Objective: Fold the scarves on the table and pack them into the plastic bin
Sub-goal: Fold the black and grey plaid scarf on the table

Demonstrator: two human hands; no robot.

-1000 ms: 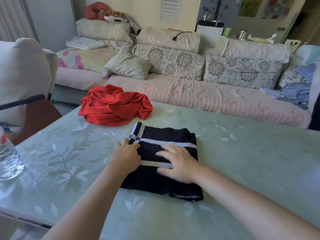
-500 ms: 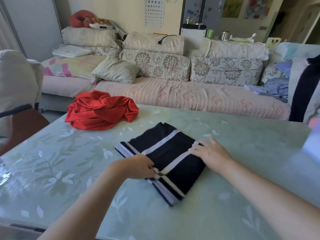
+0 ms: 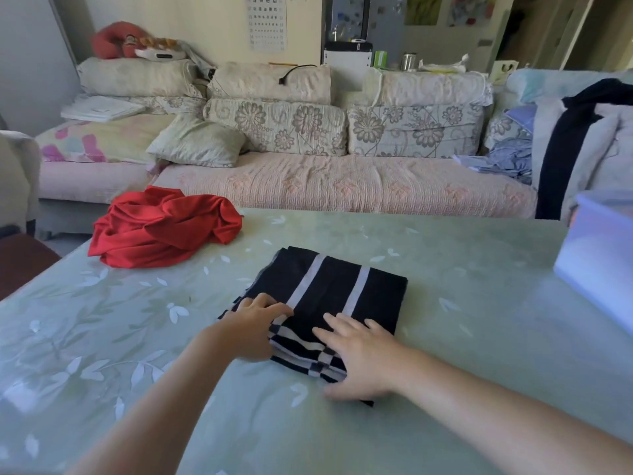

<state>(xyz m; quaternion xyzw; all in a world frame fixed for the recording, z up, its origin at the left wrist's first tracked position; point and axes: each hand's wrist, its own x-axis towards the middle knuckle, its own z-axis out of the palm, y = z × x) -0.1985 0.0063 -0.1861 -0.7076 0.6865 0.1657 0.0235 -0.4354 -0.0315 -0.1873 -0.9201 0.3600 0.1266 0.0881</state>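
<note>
A folded black striped scarf (image 3: 342, 289) lies at the middle of the green leaf-patterned tabletop (image 3: 472, 341). A person's left hand (image 3: 253, 332) curls its fingers over the scarf's near left edge, grasping the layers. The right hand (image 3: 363, 358) presses flat on the near right corner with fingers spread. A crumpled red scarf (image 3: 164, 228) sits at the far left corner and a translucent plastic bin (image 3: 603, 255) at the right edge.
</note>
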